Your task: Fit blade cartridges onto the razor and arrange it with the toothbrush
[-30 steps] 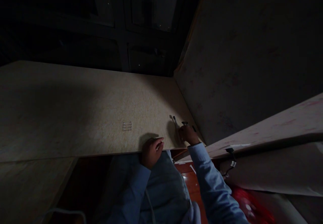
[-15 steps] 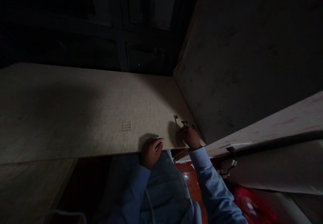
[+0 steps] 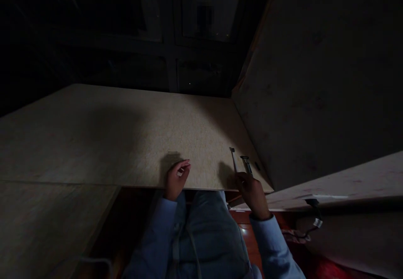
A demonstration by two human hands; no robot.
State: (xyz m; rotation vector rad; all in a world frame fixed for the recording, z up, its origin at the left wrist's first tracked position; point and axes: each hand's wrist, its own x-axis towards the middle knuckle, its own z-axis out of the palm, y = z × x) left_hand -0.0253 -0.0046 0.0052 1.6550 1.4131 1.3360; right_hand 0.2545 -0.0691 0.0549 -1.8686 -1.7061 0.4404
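A wide pale board lies flat in front of me in dim light. My left hand curls over its near edge, pinching something small and pale that I cannot make out. My right hand is closed at the board's near right corner, holding the lower end of a thin metal tool that points away across the board. Just right of that tool lies a short dark metal piece. Both arms wear light blue sleeves.
A second large panel stands upright along the board's right side. Another pale panel slants at lower right, with a small black fitting and cable under it. A dark window is behind. Reddish floor shows below.
My view has shifted, so the board sits further right. My right hand drew back toward the near edge with the thin tool. The left hand stayed on the board's edge.
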